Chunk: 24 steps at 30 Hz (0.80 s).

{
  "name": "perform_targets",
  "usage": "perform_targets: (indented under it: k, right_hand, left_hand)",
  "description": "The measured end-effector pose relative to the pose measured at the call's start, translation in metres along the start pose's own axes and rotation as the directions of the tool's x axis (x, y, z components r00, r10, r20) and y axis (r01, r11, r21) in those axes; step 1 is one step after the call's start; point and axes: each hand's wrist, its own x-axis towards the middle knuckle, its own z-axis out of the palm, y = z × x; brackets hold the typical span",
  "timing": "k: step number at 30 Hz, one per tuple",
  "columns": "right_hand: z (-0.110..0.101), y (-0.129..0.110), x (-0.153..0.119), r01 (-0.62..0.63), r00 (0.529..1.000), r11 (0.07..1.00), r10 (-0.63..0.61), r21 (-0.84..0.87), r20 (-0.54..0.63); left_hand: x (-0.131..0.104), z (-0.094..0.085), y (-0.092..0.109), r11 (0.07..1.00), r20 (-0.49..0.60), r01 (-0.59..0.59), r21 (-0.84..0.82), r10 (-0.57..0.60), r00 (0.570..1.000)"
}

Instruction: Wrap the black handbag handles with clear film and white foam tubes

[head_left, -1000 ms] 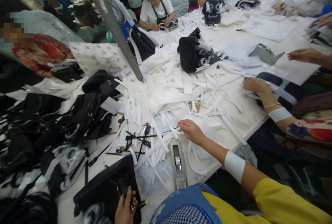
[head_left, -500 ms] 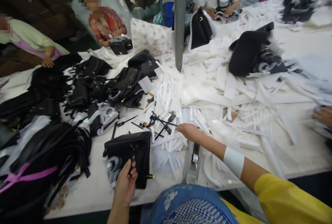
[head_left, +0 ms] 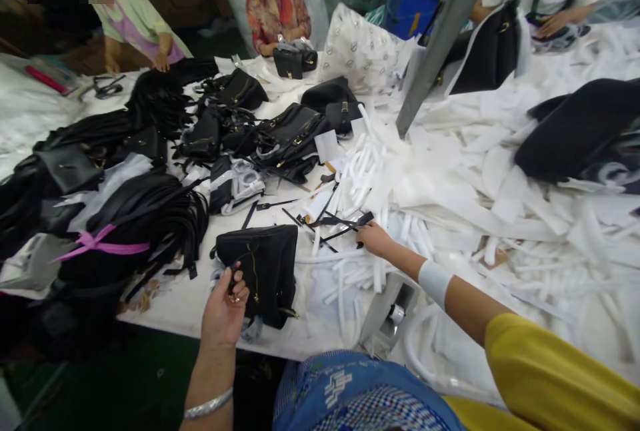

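A small black bag (head_left: 280, 254) with a gold-coloured zip lies on the table in front of me. My left hand (head_left: 226, 306) is over its near left side, fingers curled; gold-coloured bits show at the fingertips, but whether these are a held piece or a ring I cannot tell. Farther off to the right, my right hand (head_left: 376, 239) pinches a thin black strap (head_left: 345, 220) at a heap of straps and white foam sticks (head_left: 365, 168). The strap crosses other black strips there.
Left of the bag lies a bundle of black straps (head_left: 170, 208) tied with a pink ribbon (head_left: 107, 246). A tape dispenser (head_left: 390, 314) stands near the front edge. A grey post (head_left: 440, 44) rises from the table. Several people sit or stand across it, among black bags and white padding.
The view has swung to the left and down. My left hand has shifted off the bag's middle toward its left side. My right hand stays at the strap heap, still pinching a strap.
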Motion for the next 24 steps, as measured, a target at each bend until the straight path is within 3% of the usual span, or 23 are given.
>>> perform_targets:
  k: [6,13,16,20,24]
  right_hand:
    - [-0.011,-0.021,-0.009,0.006,0.989,0.990,0.015,0.138,-0.150]
    - [-0.013,-0.074,-0.007,0.134,0.991,0.928,-0.116,0.346,-0.071]
    - [-0.012,-0.088,-0.001,0.119,0.993,0.923,-0.112,0.367,-0.040]
    - [-0.019,-0.098,0.010,0.101,0.995,0.909,-0.095,0.404,-0.033]
    - [-0.036,-0.099,0.025,0.092,0.995,0.881,-0.063,0.464,-0.077]
  left_hand:
    - [0.001,0.001,-0.012,0.999,-0.052,0.005,0.036,-0.003,0.999]
    - [0.014,-0.008,0.021,0.995,-0.057,-0.093,-0.036,0.091,0.994]
    - [0.017,-0.005,0.017,0.995,-0.027,-0.036,0.094,0.038,0.999]
    - [0.022,0.001,-0.012,0.915,0.112,0.074,0.396,-0.128,0.985]
    - [0.037,-0.005,-0.028,0.760,0.261,-0.015,0.650,-0.204,0.944]
